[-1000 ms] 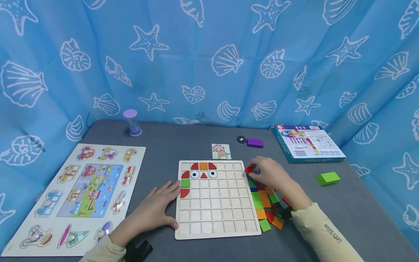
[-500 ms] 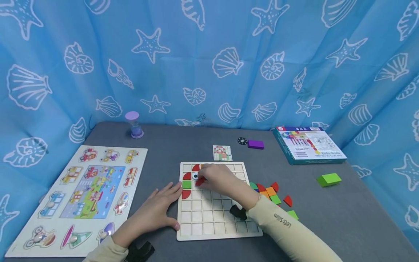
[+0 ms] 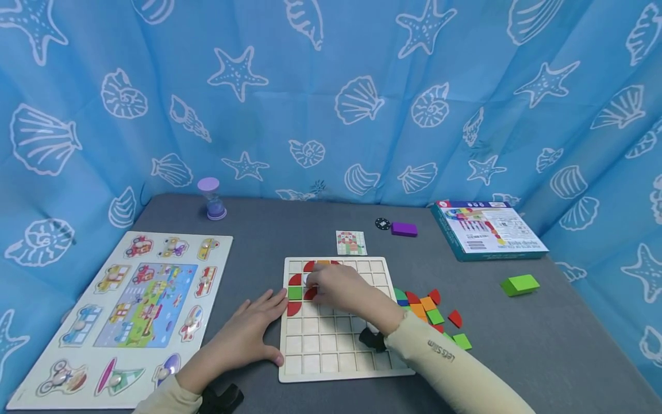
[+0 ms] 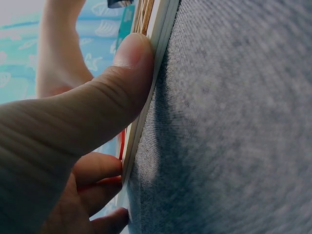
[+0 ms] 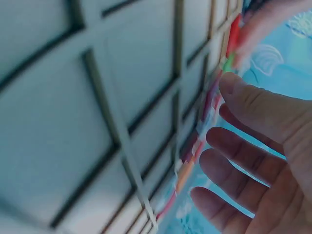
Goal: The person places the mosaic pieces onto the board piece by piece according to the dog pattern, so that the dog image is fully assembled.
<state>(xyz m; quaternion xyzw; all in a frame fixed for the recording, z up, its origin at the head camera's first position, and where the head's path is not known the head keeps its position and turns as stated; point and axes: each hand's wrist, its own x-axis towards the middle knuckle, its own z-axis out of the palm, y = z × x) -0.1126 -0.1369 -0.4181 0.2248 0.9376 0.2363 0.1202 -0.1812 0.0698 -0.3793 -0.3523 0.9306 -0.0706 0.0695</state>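
A pale wooden grid board (image 3: 341, 362) lies on the table with coloured pieces in its upper left cells. My left hand (image 3: 247, 333) rests spread along its left edge; the left wrist view shows the thumb (image 4: 135, 56) against the rim. My right hand (image 3: 343, 287) is over the upper part of the board, partly covering the pieces. By its fingertips a red quarter-circle piece (image 3: 310, 294) lies beside a green square (image 3: 295, 293). In the right wrist view the right-hand fingers (image 5: 243, 170) are loosely bent, with nothing visible between them.
Loose coloured pieces (image 3: 418, 310) lie right of the board. Behind it are a pattern card (image 3: 351, 242), a black disc (image 3: 383, 223) and a purple block (image 3: 404, 229). A vehicle puzzle (image 3: 214, 253), hourglass (image 3: 213, 198), box (image 3: 488, 233) and green block (image 3: 519, 284) stand around.
My right hand has carried a red piece from beside the loose pieces leftward onto the board. The red piece now lies right of the green square. My left hand stays at the board's edge.
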